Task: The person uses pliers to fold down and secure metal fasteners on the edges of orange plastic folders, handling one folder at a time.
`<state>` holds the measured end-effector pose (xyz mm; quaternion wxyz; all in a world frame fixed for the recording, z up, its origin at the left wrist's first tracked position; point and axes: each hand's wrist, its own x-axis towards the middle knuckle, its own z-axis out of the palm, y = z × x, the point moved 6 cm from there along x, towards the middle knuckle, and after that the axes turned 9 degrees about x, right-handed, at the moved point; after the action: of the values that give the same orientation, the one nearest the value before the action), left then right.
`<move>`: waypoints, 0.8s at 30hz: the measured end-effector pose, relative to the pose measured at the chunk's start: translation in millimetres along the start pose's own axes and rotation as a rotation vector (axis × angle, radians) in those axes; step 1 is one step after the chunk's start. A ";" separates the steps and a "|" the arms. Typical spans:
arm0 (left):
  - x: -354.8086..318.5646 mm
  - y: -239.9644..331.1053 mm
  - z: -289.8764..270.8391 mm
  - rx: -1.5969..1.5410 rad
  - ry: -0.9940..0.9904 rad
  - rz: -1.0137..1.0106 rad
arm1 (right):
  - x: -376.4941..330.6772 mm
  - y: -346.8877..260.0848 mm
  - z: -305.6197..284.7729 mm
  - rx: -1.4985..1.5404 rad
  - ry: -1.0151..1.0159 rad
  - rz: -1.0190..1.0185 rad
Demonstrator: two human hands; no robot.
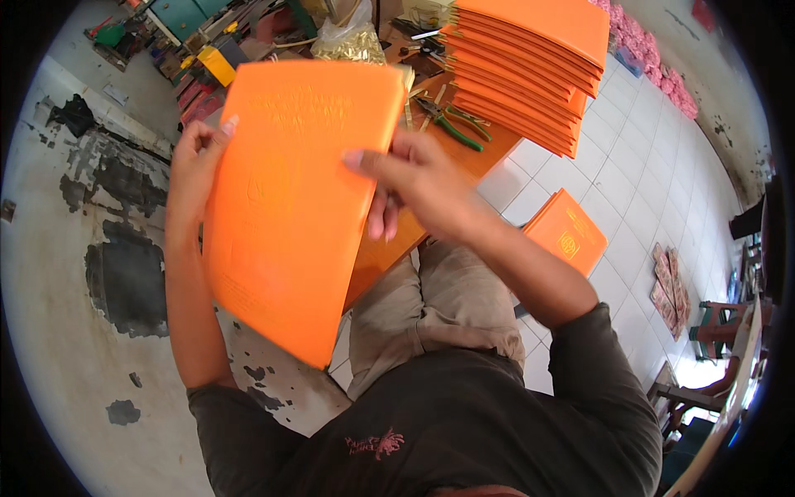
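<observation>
An orange folder with embossed gold lettering is held up, tilted, in front of me. My left hand grips its left edge, with the thumb tip showing at the front face. At the right edge, my right hand has its thumb over the front and its other fingers at the side and behind, partly hidden. Green-handled pliers lie on the wooden table just beyond my right hand. Farther right rises a tall stack of matching orange folders.
A clear bag of small gold-coloured pieces stands behind the held folder. More orange folders rest low at my right. A yellow box and mixed clutter are at the back left. Pink bundles lie along the far-right wall.
</observation>
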<state>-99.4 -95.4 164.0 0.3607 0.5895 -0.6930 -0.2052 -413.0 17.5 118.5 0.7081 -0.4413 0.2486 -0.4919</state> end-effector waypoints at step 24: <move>-41.4 -23.1 -60.2 -0.120 0.355 0.307 | 17.9 -102.8 27.9 -1.460 -0.153 -1.004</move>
<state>-37.4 -52.1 176.4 0.5384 0.4814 -0.6868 -0.0818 -433.1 -1.4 222.9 -0.0343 -0.8713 0.2294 -0.4325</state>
